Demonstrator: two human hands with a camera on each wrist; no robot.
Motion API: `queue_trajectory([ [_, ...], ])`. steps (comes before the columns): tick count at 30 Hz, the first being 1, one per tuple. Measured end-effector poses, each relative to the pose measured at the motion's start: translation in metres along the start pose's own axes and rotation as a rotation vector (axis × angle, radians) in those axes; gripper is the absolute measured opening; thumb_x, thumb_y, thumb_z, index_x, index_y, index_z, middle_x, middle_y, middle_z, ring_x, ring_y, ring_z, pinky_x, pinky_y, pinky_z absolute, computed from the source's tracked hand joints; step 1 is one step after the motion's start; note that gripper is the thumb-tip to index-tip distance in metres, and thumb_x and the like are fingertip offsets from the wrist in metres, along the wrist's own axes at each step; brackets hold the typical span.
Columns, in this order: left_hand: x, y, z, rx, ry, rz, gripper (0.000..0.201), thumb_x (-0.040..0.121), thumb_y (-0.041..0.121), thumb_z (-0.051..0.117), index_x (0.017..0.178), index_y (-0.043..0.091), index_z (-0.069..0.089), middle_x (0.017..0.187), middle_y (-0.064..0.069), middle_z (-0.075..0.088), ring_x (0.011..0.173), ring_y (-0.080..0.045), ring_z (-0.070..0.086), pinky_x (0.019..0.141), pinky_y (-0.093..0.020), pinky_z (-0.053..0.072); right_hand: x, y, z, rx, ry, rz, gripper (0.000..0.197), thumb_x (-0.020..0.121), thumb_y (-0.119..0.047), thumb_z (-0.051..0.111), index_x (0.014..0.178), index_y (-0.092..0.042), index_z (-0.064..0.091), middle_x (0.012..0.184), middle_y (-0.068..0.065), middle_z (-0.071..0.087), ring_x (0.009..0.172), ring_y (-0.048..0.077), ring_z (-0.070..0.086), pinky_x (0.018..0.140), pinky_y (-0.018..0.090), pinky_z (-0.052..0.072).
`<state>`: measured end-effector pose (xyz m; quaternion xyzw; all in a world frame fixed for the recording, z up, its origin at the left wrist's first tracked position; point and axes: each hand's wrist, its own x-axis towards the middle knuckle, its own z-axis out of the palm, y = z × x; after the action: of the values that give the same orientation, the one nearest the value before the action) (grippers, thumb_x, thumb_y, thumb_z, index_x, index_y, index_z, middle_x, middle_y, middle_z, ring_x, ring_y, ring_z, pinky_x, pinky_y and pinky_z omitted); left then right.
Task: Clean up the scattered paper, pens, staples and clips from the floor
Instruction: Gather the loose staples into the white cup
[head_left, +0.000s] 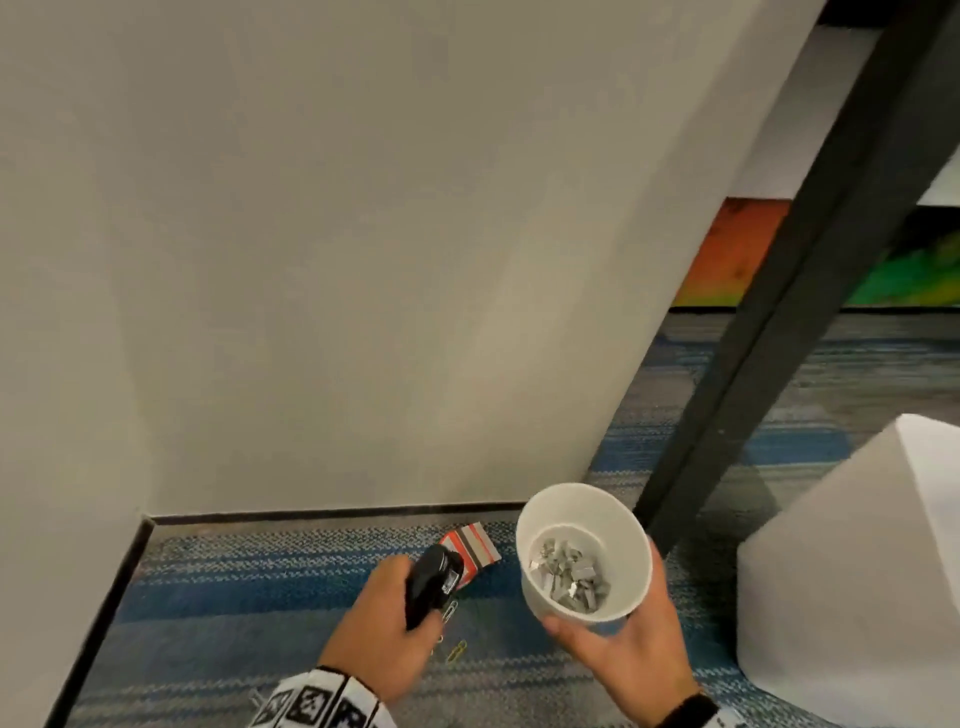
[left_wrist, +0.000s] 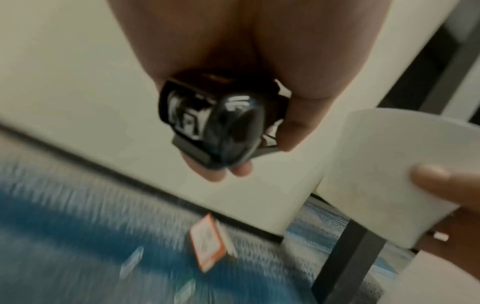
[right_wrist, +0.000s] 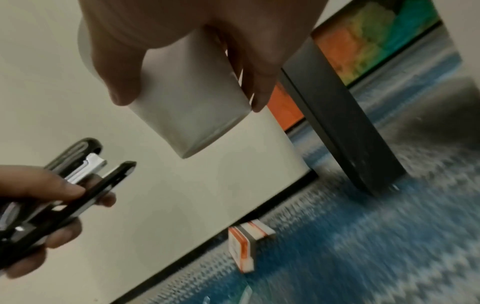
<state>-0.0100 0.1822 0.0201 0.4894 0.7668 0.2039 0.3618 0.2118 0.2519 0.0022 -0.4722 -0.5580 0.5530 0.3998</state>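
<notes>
Nearest the camera, a white cup (head_left: 586, 556) is held from below by the right hand (head_left: 618, 644), the thumb and fingers curled round its wall; staples (head_left: 571, 574) are heaped in its bottom, so that part of the clean-up is judged well advanced. Beside it, a black stapler (head_left: 434, 582) is gripped by the left hand (head_left: 374, 618), fingers wrapped round its body (in the right wrist view the thumb lies along its side and the other fingers are curled beneath). Both are carried above the floor, apart from each other.

Just past the left hand, on the blue striped carpet (head_left: 234, 587), several clips (head_left: 451, 613) are seen, one silver by the stapler's nose and one yellow a little nearer; more pale clips are partly hidden at the sleeve's edge. These are left to gather. Farther on, close to the skirting, a red and white box (head_left: 475, 545) lies on the carpet, not yet picked up. What it holds cannot be told.

No paper sheets or pens are seen on the floor within these views; whether they were cleared or lie out of sight cannot be told. Beyond stand the pale wall (head_left: 363, 234), a dark table leg (head_left: 769, 332) and a white block (head_left: 872, 571) to the right.
</notes>
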Motion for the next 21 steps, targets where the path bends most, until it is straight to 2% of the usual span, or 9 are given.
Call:
queue_trajectory([
  [2,-0.013,0.029,-0.026,0.050,0.022,0.067,0.028,0.081,0.019,0.059,0.095,0.026,0.035,0.094,0.001,0.046,0.076,-0.013,0.057,0.069,-0.026,0.048,-0.004,-0.042,-0.009,0.017,-0.088,0.033,0.098,0.046,-0.008,0.092,0.119,-0.052,0.043,0.111,-0.032,0.061,0.102,-0.003,0.062,0.077,0.017,0.053],
  [4,-0.031,0.065,-0.053,0.094,0.060,0.142,0.034,0.081,0.016,0.060,0.093,0.026,0.030,0.084,0.004,0.050,0.065,-0.007,0.054,0.058,-0.016,0.044,-0.015,-0.086,-0.021,-0.012,-0.155,0.085,0.088,0.043,-0.019,0.092,0.121,-0.036,0.056,0.111,-0.008,0.069,0.086,0.015,0.071,0.062,0.033,0.059],
  [6,-0.051,0.104,-0.084,0.105,0.118,0.200,0.035,0.083,0.015,0.061,0.093,0.027,0.030,0.081,0.004,0.054,0.062,-0.007,0.056,0.054,-0.015,0.044,-0.023,-0.128,-0.033,0.037,-0.277,-0.077,0.099,0.030,-0.023,0.093,0.123,-0.028,0.058,0.115,0.000,0.068,0.093,0.021,0.070,0.065,0.033,0.059],
  [8,-0.073,0.145,-0.115,0.102,0.208,0.292,0.037,0.082,0.021,0.064,0.097,0.033,0.033,0.089,0.006,0.060,0.073,-0.013,0.063,0.063,-0.022,0.049,-0.039,-0.173,-0.043,0.132,-0.326,-0.068,0.101,0.020,-0.017,0.096,0.115,-0.020,0.063,0.105,0.003,0.072,0.094,0.022,0.069,0.067,0.037,0.060],
  [9,-0.085,0.165,-0.130,0.109,0.255,0.344,0.037,0.082,0.024,0.065,0.098,0.036,0.034,0.093,0.009,0.061,0.080,-0.012,0.063,0.069,-0.026,0.049,-0.052,-0.197,-0.054,0.086,-0.279,-0.108,0.092,0.026,-0.007,0.096,0.111,-0.021,0.064,0.098,0.000,0.074,0.088,0.016,0.071,0.062,0.029,0.059],
  [11,-0.109,0.202,-0.159,0.119,0.321,0.464,0.034,0.082,0.029,0.066,0.099,0.037,0.038,0.099,0.018,0.060,0.090,0.002,0.058,0.076,-0.015,0.045,-0.067,-0.251,-0.067,-0.084,-0.251,-0.288,0.091,0.051,-0.004,0.090,0.116,-0.052,0.049,0.102,-0.029,0.066,0.092,-0.013,0.061,0.069,0.005,0.048],
  [13,-0.132,0.240,-0.184,0.128,0.341,0.571,0.031,0.082,0.029,0.065,0.100,0.037,0.042,0.102,0.026,0.057,0.096,0.014,0.052,0.076,-0.003,0.038,-0.085,-0.292,-0.087,-0.083,-0.182,-0.348,0.096,0.054,-0.013,0.089,0.106,-0.074,0.035,0.111,-0.040,0.055,0.102,-0.019,0.053,0.079,0.005,0.044],
  [16,-0.156,0.290,-0.218,0.162,0.383,0.724,0.034,0.082,0.028,0.065,0.105,0.042,0.045,0.101,0.028,0.061,0.099,0.014,0.053,0.079,-0.006,0.037,-0.106,-0.361,-0.111,-0.169,-0.206,-0.541,0.088,0.054,-0.021,0.090,0.111,-0.066,0.040,0.111,-0.034,0.058,0.102,-0.013,0.056,0.075,0.004,0.045],
  [21,-0.180,0.356,-0.248,0.257,0.538,0.930,0.031,0.072,0.053,0.049,0.102,0.058,0.043,0.104,0.032,0.053,0.104,0.011,0.042,0.079,-0.009,0.032,-0.111,-0.444,-0.144,-0.196,-0.093,-0.724,0.076,0.057,-0.045,0.085,0.121,-0.042,0.045,0.110,-0.023,0.063,0.096,-0.007,0.061,0.067,0.008,0.050],
])
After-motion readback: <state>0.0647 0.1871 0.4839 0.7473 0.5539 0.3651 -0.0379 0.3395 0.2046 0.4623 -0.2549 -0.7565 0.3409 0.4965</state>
